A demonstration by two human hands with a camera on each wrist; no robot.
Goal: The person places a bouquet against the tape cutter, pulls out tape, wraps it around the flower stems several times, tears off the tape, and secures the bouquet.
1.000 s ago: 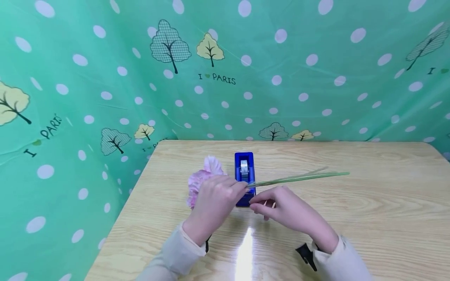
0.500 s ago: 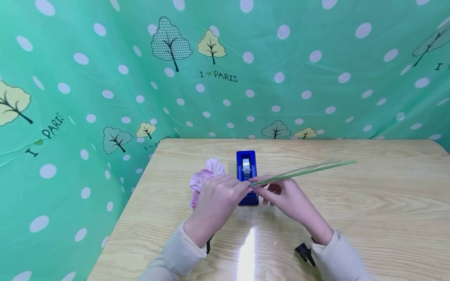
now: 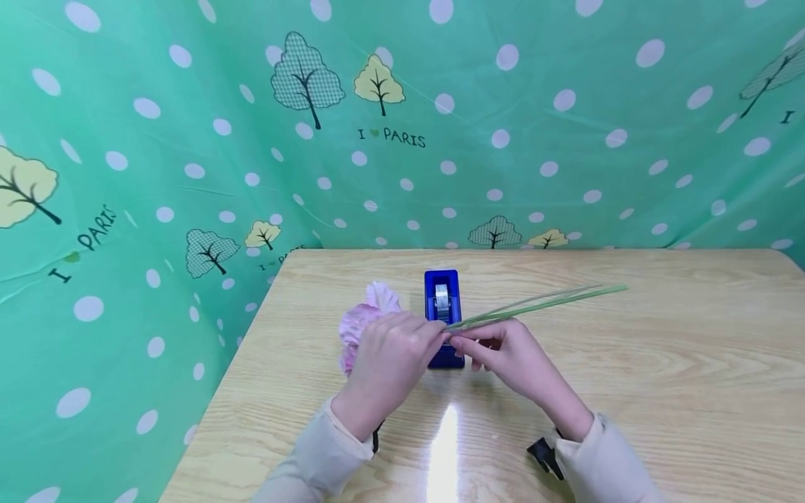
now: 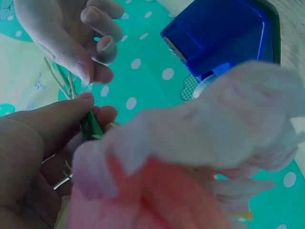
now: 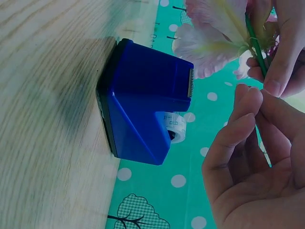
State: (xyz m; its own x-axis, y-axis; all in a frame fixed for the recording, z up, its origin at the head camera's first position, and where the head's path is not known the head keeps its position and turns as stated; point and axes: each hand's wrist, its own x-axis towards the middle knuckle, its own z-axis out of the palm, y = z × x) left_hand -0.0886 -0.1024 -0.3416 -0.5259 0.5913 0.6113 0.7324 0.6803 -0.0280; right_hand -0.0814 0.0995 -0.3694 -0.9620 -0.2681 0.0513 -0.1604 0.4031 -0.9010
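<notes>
My left hand (image 3: 390,360) grips a bunch of artificial flowers by its green stems (image 3: 547,302), thumb pressed on them in the left wrist view. Pink and pale petals (image 3: 360,323) show left of that hand, and the stem ends reach out to the right. Close beside it is my right hand (image 3: 512,353), its thumb and forefinger pinched together on a small piece of clear tape (image 4: 86,88) right at the stems. Behind and below both hands stands a blue tape dispenser (image 3: 443,279) with a toothed cutter and a roll of tape (image 5: 177,128); the hands partly hide it in the head view.
Everything is over a light wooden table (image 3: 660,377). A green dotted cloth (image 3: 534,126) with printed trees hangs behind and at the left. A black strap piece (image 3: 544,457) shows by the right cuff. Light glares off the front of the tabletop.
My right hand has moved up and left from near the dispenser's front to the stems beside my left hand. The stem ends have tilted up slightly. The left hand keeps its grip.
</notes>
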